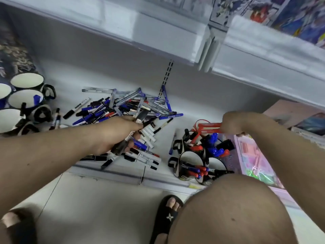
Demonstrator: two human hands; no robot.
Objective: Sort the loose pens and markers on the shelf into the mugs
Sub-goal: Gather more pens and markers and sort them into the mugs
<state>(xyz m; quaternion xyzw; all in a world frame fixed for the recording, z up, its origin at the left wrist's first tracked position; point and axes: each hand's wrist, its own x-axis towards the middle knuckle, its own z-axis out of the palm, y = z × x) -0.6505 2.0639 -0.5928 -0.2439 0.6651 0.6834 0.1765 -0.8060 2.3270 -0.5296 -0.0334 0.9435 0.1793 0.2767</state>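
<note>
Light: cool, even, from overhead; bright overall.
Glare: sheen on upper shelf (263,50) front edge and floor tiles (98,208).
Shadow: lower shelf (202,103) back left corner dim; soft shadows under pen pile (126,106).
Blur: right hand (233,122) motion-smeared; top posters (290,14) soft.
Distortion: wide-angle; shelf edges bow twd frame corners.

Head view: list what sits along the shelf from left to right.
Cluster of white-lined mugs → loose pile of pens and markers with the left hand gripping some → black mugs already holding red and blue markers, the right hand holding red markers above them → pink packages.
</note>
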